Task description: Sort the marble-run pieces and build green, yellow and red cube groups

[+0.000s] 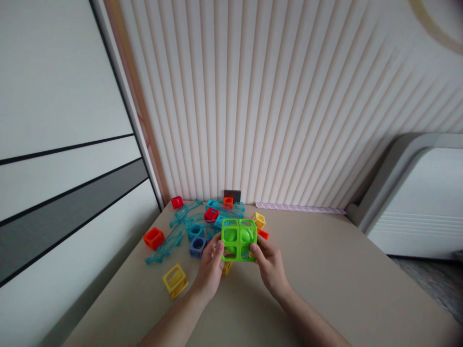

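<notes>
A bright green block of joined open-frame cubes (239,239) is raised above the table between my two hands. My left hand (211,265) grips its left side, thumb on the near face. On the right side, my right hand (269,265) holds it the same way, fingers behind. Just left of my left hand lies a blue cube (197,246). A yellow cube (227,268) shows partly beneath the green block. Beyond my right hand are a pale yellow cube (258,220) and an orange piece (263,234), partly covered.
Clear teal track pieces (173,243) spread over the table's (333,279) far left. Among them sit red cubes (211,215) and an orange-red cube (154,238). A yellow cube (175,280) lies nearer. The ribbed wall (235,106) borders the back; a white cabinet (65,231) stands left.
</notes>
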Motion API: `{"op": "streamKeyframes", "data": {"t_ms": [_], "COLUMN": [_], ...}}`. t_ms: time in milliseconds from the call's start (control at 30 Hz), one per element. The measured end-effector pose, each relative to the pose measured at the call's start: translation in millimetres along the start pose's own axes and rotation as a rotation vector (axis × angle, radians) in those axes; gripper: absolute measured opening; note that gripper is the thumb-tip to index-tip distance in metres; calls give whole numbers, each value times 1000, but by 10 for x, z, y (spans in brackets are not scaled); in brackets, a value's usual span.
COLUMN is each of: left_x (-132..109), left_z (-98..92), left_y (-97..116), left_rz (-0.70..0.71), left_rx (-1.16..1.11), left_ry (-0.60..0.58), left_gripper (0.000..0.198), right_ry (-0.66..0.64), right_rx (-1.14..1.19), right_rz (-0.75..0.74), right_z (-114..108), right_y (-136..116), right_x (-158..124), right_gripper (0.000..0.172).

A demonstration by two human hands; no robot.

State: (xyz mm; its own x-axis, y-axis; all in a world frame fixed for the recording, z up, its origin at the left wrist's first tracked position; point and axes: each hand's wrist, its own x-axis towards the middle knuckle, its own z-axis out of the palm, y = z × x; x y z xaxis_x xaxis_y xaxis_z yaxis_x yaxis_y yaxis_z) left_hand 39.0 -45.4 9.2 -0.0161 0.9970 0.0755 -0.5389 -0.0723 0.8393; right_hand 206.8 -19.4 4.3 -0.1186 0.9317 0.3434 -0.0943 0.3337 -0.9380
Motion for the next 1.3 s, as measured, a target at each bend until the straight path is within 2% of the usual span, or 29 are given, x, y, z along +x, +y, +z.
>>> {"op": "streamKeyframes", "data": {"t_ms": [133, 233, 333, 433, 567, 667, 733, 800, 900, 967, 1067, 1133, 1200, 1300], "left_x": [13, 10, -10, -27, -30, -46, -71, -104, -151, -176, -205, -219, -227, -229], "left_z": [21, 30, 24, 6, -3, 3, 5, 6, 20, 42, 78, 93, 96, 85], "left_y": [14, 2, -26, -60, -81, -79, -73, -63, -35, -12, 12, 17, 11, -10], "left_rz": [27, 99, 156, 126, 81, 109, 147, 213, 353, 426, 498, 519, 519, 512], "left_rx": [10, 53, 113, 149, 189, 318, 410, 502, 687, 800, 888, 910, 918, 915], "left_ry": [28, 24, 22, -19, -58, -20, 2, -24, -120, -188, -267, -295, -309, -321], "left_gripper": [49, 50, 47, 43, 37, 45, 48, 42, 26, 22, 22, 22, 22, 22], "right_ry": [106, 172, 98, 40, 25, 48, 184, 401, 686, 808, 841, 843, 824, 790], "right_rx": [-211, -416, -516, -590, -699, -789, -845, -872, -859, -891, -953, -987, -1004, -1018], "right_rz": [-119, -268, -329, -317, -341, -383, -404, -397, -305, -183, 14, 101, 140, 164], "right_z": [19, 39, 51, 45, -9, -144, -335, -630, -1235, -1677, -2262, -2554, -2760, -2940], "right_y": [1, 37, 86, 98, 27, -39, -49, -17, 90, 175, 288, 342, 381, 424], "right_x": [-17, -83, -152, -177, -146, -42, 104, 300, 566, 644, 602, 532, 480, 472], "right_gripper": [41, 56, 83, 101, 108, 108, 107, 109, 111, 117, 125, 130, 132, 133]}}
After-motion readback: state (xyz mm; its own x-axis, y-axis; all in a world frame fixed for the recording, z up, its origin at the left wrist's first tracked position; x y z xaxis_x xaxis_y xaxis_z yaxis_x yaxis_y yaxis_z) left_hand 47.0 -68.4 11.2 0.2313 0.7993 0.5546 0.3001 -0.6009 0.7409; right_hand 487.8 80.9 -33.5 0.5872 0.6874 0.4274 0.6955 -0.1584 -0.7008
